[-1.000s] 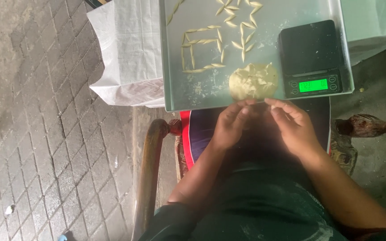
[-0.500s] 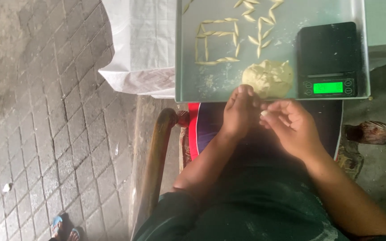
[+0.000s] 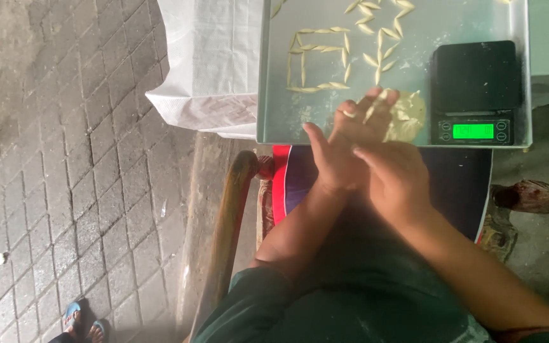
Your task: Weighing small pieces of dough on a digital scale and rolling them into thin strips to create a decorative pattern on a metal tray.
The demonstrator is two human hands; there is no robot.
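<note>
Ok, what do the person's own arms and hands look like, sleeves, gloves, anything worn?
Both hands, the left hand and right hand, are bare: no gloves, and no rings or watch that I can make out. The forearms are uncovered; a dark green sleeve covers the left upper arm.

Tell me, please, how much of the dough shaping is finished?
Done: many pointed dough pieces lie arranged on the metal tray. In hand: the left hand and right hand press together, seemingly rolling one. Left: a dough lump beside the black scale.
</note>
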